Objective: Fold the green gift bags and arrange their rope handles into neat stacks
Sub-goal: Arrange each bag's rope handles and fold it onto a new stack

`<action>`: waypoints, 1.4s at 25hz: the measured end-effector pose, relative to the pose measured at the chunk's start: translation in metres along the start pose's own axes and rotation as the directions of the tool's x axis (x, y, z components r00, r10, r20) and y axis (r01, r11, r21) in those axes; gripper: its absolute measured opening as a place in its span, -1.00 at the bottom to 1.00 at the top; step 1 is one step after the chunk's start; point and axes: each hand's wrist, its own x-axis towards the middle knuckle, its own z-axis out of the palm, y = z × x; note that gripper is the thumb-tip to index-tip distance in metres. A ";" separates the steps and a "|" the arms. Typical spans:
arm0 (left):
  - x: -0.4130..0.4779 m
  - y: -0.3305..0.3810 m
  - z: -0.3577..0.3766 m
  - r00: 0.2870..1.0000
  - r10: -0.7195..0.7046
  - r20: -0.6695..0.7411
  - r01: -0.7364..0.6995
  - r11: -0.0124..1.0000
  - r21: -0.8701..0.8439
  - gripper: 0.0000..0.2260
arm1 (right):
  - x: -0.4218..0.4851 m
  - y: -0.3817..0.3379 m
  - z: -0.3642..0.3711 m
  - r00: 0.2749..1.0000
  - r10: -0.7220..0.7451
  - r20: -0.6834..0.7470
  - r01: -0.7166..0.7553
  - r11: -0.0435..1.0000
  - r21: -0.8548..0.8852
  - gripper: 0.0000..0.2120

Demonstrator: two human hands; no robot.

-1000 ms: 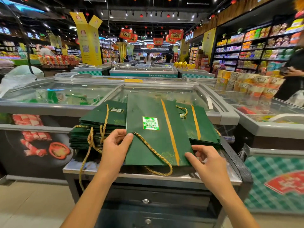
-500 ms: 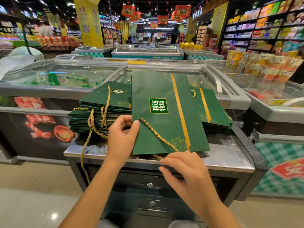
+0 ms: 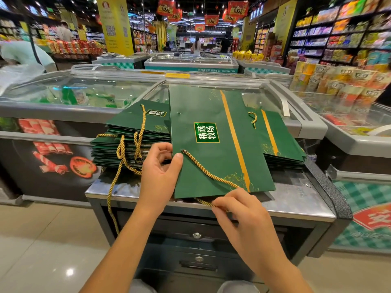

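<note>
A flat green gift bag (image 3: 213, 132) with a gold stripe and a label lies lengthwise on the metal counter (image 3: 296, 199). My left hand (image 3: 158, 172) pinches its near left edge between thumb and fingers. A gold rope handle (image 3: 208, 173) runs diagonally across the bag's near part and loops under its near edge, where my right hand (image 3: 239, 216) pinches it. To the left sits a tall stack of folded green bags (image 3: 131, 132) with gold ropes (image 3: 121, 153) hanging over the counter edge. A lower stack of green bags (image 3: 281, 140) lies to the right, partly under the top bag.
Glass-topped chest freezers (image 3: 84, 89) stand behind and to the right of the counter. Drawers (image 3: 196, 235) sit under the counter front. Snack packets (image 3: 342, 81) are piled at the right. People (image 3: 25, 56) stand at the far left and in the aisle beyond.
My right hand moved left from the bag's near right corner to the rope loop at its near edge and pinched it. My left hand stayed on the bag's left edge. The view came closer.
</note>
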 end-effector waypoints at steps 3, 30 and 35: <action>-0.002 0.004 -0.001 0.998 -0.021 0.055 0.026 0.995 -0.092 -0.81 | 0.005 -0.006 -0.018 0.992 0.115 -0.045 -0.100 0.962 0.253 -0.96; 0.002 -0.010 -0.001 0.834 -0.105 0.541 -0.010 0.979 0.206 -0.89 | 0.054 0.007 -0.007 0.933 0.360 -0.015 -0.291 0.777 0.558 -0.85; 0.002 -0.006 -0.004 0.805 -0.127 0.579 0.021 0.982 0.186 -0.85 | 0.055 0.008 -0.016 0.947 0.321 0.019 -0.269 0.756 0.597 -0.86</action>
